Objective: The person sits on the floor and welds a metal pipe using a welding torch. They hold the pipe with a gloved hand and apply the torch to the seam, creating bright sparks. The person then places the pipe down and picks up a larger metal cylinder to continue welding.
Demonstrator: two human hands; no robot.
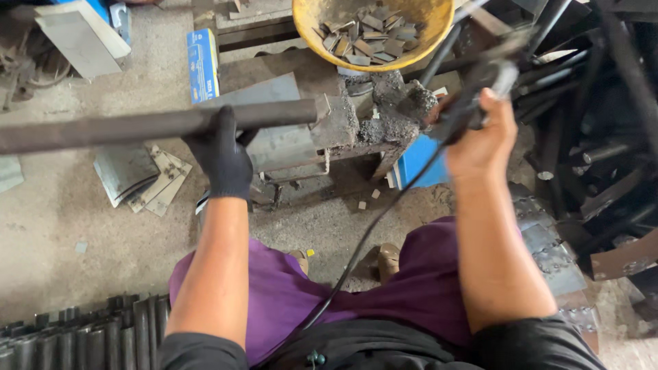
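Pipe (137,125) | gloved left hand (223,157) fingers wrapped around it | right hand (480,133) fingers clenched on welding holder (473,103)

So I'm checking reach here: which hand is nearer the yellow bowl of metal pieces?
Right. The bare right hand, gripping a cabled tool, sits just below the yellow bowl's right edge; the gloved left hand holds the long bar farther down-left.

Left hand (223,157) wears a black glove (right hand (483,133) bare); dark short sleeves, purple trousers.

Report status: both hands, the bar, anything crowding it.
Left hand gloved, gripping metal bar. Right hand bare, holding cabled tool. Yellow bowl of scraps close behind.
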